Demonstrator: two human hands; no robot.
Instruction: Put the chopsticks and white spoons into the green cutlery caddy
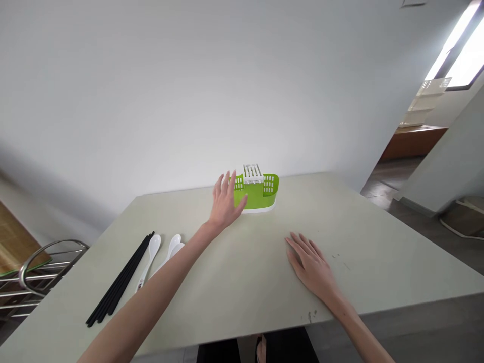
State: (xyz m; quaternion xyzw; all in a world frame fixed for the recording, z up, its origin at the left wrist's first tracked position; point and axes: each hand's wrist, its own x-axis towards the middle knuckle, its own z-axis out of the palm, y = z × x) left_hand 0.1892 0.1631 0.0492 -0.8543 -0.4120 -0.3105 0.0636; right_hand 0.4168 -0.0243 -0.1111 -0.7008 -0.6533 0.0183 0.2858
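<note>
A green and white utensil holder (253,194) with slotted sides stands upright near the back of the table. My left hand (224,202) is raised at its left end, fingers apart, covering part of it; whether the fingers touch it I cannot tell. My right hand (309,261) lies on the tabletop to the right, fingers stretched out, holding nothing. Several black chopsticks (123,282) lie side by side on the left of the table. Beside them are white spoons (154,246), some partly hidden behind my left forearm.
The pale table (242,292) meets a plain wall (227,91) at its back. A metal rack (36,275) stands off the table's left edge. On the right, beyond the wall's end, are a doorway area and a window (467,58).
</note>
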